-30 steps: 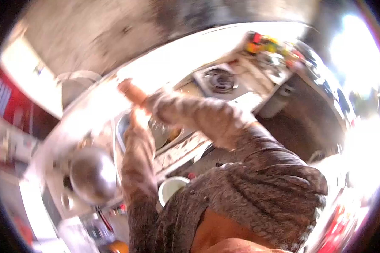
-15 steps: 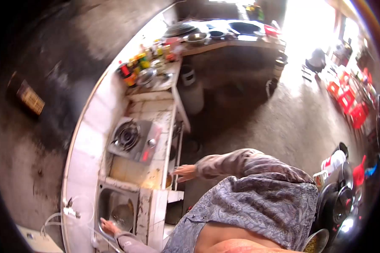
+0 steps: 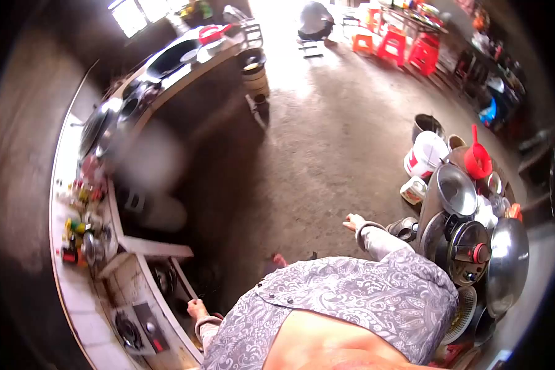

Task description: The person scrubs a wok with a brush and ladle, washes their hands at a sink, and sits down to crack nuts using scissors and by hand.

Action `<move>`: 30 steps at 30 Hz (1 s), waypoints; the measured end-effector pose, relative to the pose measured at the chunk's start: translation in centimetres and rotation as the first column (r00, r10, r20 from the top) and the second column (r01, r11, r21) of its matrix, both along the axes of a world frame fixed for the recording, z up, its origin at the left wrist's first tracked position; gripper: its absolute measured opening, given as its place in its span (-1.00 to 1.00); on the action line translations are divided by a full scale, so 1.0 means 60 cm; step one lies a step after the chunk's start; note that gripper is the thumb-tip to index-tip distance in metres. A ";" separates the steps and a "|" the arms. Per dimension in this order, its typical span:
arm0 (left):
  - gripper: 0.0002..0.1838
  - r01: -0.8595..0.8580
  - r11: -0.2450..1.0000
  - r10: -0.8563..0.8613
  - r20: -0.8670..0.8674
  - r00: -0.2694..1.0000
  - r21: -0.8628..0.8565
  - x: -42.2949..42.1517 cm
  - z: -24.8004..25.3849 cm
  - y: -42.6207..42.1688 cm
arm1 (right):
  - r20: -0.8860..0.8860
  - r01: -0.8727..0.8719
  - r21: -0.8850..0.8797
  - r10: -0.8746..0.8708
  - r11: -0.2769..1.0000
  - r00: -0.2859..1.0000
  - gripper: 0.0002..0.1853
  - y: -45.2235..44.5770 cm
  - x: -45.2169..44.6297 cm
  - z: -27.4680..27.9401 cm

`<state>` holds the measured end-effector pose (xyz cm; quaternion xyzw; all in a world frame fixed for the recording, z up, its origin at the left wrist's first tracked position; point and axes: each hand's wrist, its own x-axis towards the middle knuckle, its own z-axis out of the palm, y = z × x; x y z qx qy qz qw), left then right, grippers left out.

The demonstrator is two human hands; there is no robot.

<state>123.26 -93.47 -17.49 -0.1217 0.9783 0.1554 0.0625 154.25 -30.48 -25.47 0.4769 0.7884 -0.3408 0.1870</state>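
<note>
- Tiled counter (image 3: 164, 311): sited at lower left, pale and grimy, its edge just beside the left hand (image 3: 197, 308).
- Left hand: fingers look curled; whether the edge is touched or gripped cannot be told.
- Right hand (image 3: 354, 222): held out above the floor, fingers loosely apart, nothing seen held.
- Progress: no item is seen being worked on, so what is done or left cannot be judged.
- Stove (image 3: 128, 331): set on the counter; flat metal plate, round dark burner.
- Cookware by right arm: round shiny basin (image 3: 457, 190), pot with red knob (image 3: 468, 253), slotted pale colander (image 3: 464, 316).
- Floor (image 3: 327, 154): grey, matt, concrete-looking, stained.
</note>
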 end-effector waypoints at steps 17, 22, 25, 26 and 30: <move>-0.76 0.965 -0.041 -0.843 0.528 0.105 -0.258 -0.553 -0.265 1.135 | 0.110 0.672 -0.079 -0.663 0.736 0.740 -0.70 0.300 0.134 0.018; -0.66 0.845 0.388 -0.922 0.175 0.347 0.368 -0.467 -0.092 1.579 | 0.083 0.860 -0.237 -0.873 0.451 0.480 -0.73 0.423 0.055 0.029; -0.64 0.830 0.296 -0.955 0.116 0.274 0.473 -0.439 -0.103 1.777 | 0.181 0.630 -0.240 -0.603 0.739 0.777 -0.66 0.524 0.054 -0.044; -0.65 0.820 0.306 -0.951 0.122 0.283 0.484 -0.429 -0.099 1.829 | 0.204 0.634 -0.239 -0.600 0.736 0.774 -0.65 0.559 0.054 -0.064; -0.68 0.770 0.421 -0.905 0.280 0.321 0.480 -0.440 -0.123 1.975 | 0.251 0.686 -0.203 -0.640 0.698 0.726 -0.62 0.754 0.071 -0.153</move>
